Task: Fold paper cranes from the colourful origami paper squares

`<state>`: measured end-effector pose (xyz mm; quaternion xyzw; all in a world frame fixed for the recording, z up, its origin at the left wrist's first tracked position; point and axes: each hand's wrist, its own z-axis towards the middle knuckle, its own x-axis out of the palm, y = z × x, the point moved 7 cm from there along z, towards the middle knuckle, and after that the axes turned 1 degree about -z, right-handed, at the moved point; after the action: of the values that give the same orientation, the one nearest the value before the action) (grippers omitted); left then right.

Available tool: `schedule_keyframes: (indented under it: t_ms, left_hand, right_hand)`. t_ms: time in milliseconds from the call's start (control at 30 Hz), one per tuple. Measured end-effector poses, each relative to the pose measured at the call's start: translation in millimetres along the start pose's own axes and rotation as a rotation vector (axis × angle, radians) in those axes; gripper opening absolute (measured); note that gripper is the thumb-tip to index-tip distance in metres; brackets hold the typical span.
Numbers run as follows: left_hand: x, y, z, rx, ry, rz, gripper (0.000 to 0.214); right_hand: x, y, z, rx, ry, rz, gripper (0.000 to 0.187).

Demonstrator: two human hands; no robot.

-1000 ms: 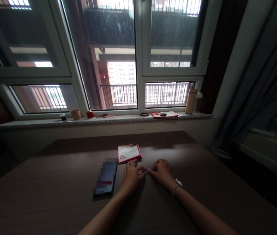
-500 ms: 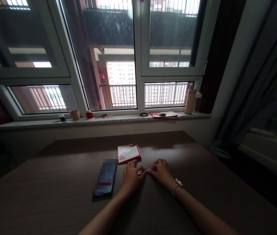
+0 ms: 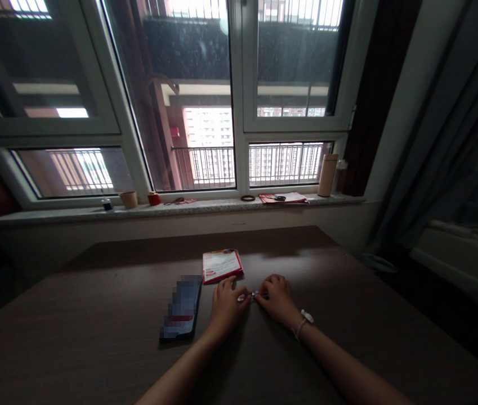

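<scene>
Both of my hands rest low over the brown table, fingertips facing each other. Between them is a small pale, purplish piece (image 3: 254,295), too small and dark to make out its kind. My left hand (image 3: 227,302) pinches its left side with thumb and forefinger, the other fingers curled. From the right, my right hand (image 3: 278,296) pinches the other side, and a white bracelet (image 3: 306,316) circles that wrist. Most of the piece is hidden by the fingertips. Just beyond my left hand lies a red-edged white booklet or card stack (image 3: 222,264).
A dark phone (image 3: 183,308) with a blurred screen lies left of my left hand. The brown table (image 3: 95,304) reaches toward a stone windowsill (image 3: 213,206). On the sill stand a paper cup (image 3: 129,199), a red spool-like item (image 3: 153,198), scissors (image 3: 280,198) on red-white papers, and a tan bottle (image 3: 327,175).
The fingertips have shifted very slightly around the small piece, and a little more of its pale surface shows. The phone and booklet have not moved.
</scene>
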<state>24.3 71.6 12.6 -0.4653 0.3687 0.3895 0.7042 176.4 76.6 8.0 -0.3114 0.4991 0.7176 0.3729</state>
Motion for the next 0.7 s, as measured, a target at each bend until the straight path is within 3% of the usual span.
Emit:
schedule_keyframes:
  t_ms: [267,700]
  left_hand:
    - [0.0,-0.1,-0.5,-0.010,0.019,-0.005,0.017]
    - [1.4,-0.9,-0.7,0.005,0.014,-0.010,0.017]
  right_hand:
    - [3.7,-3.9,-2.6,-0.046,0.055,0.041,0.012]
    - [6.2,-7.0,2.9,0.016,0.119,0.053,0.019]
